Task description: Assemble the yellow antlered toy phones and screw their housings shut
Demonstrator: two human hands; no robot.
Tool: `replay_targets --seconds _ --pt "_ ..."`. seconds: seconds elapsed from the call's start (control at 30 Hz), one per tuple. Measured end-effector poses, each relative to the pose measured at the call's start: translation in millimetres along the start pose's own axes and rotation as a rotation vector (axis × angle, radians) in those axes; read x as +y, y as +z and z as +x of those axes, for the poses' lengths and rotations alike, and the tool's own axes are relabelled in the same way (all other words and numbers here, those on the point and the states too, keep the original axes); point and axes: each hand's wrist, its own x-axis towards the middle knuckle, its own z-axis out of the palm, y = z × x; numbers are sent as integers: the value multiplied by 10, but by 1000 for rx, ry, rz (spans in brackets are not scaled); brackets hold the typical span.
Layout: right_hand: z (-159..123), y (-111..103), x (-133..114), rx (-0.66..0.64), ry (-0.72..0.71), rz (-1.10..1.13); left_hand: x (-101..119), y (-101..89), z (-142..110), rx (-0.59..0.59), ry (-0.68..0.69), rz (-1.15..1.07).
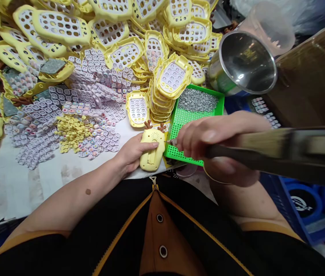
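My left hand (132, 151) is closed on a yellow toy phone shell (151, 149) that lies back side up at the table's near edge, thumb across its top. My right hand (208, 138) pinches a thin tool (171, 142) whose metal tip touches the shell's right edge. A long dark tool handle (280, 153) runs from that hand to the right, blurred and close to the camera. Brown antler pieces (148, 124) stick out above the shell.
A green tray (179, 122) holding a heap of small metal screws (197, 100) sits behind my right hand. Stacked yellow keypad fronts (162, 88), purple rubber keypads (93, 76) and small yellow buttons (70, 132) cover the table. A steel cup (243, 63) stands at right.
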Motion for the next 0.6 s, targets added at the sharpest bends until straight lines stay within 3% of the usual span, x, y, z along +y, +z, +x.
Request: replay_targets --seconds 0.13,0.27,0.6 --pt "125 -161 117 152 -224 -29 2 -18 9 15 -5 -13" --pt "204 -274 469 335 -257 -77 -5 -30 11 -2 13 -23" --pt "193 -280 719 318 -280 -15 -7 -34 11 -7 19 -8"
